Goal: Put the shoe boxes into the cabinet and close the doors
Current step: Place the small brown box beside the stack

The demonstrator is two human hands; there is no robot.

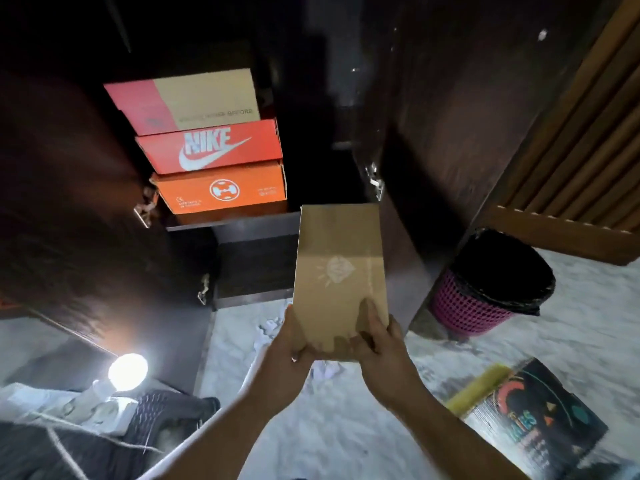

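A plain brown shoe box with a faint white diamond logo is held out in front of the dark cabinet. My left hand grips its near left corner and my right hand its near right corner. Its far end reaches the edge of the cabinet's shelf. Three boxes are stacked on that shelf at the left: an orange box at the bottom, a red Nike box on it, and a tan and red box on top. Both cabinet doors, left and right, stand open.
A pink mesh bin with a black liner stands right of the cabinet. A dark printed box lies on the marble floor at lower right. A lit bulb and cloth lie at lower left. A wooden slatted panel is at right.
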